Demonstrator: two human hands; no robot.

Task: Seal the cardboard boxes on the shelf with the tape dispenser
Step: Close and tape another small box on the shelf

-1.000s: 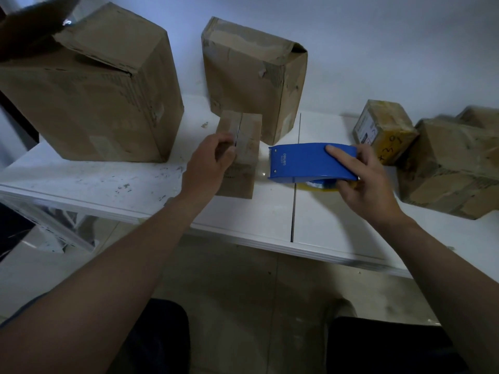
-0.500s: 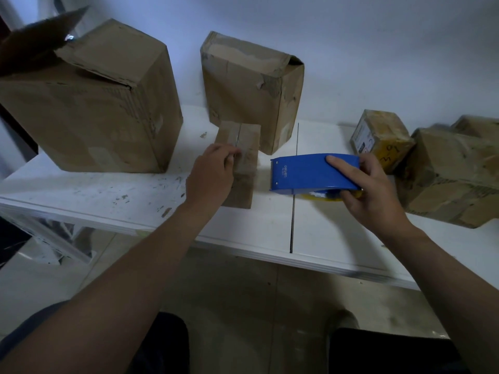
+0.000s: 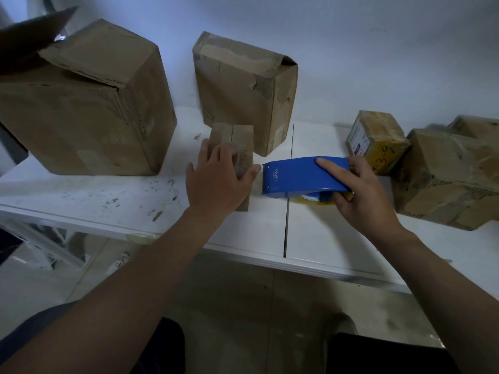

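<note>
A small flat cardboard box (image 3: 240, 139) lies on the white shelf (image 3: 324, 238), its two top flaps meeting along a centre seam. My left hand (image 3: 216, 179) rests flat on its near part with fingers spread and straight. My right hand (image 3: 361, 195) grips the blue tape dispenser (image 3: 299, 176) just right of that box, index finger laid along its top. The dispenser's toothed edge faces the box, a finger's width from my left thumb. A yellow tape roll (image 3: 313, 199) shows under the dispenser.
A big box (image 3: 89, 112) with a raised flap stands at the left. A tall worn box (image 3: 243, 90) stands behind the small one. A taped yellowish box (image 3: 378, 141) and larger boxes (image 3: 448, 179) sit at the right. A seam (image 3: 287, 211) splits the shelf.
My left hand has uncurled from the small box's edge and now lies flat on it with fingers spread. The dispenser has dropped a little and come nearer the box.
</note>
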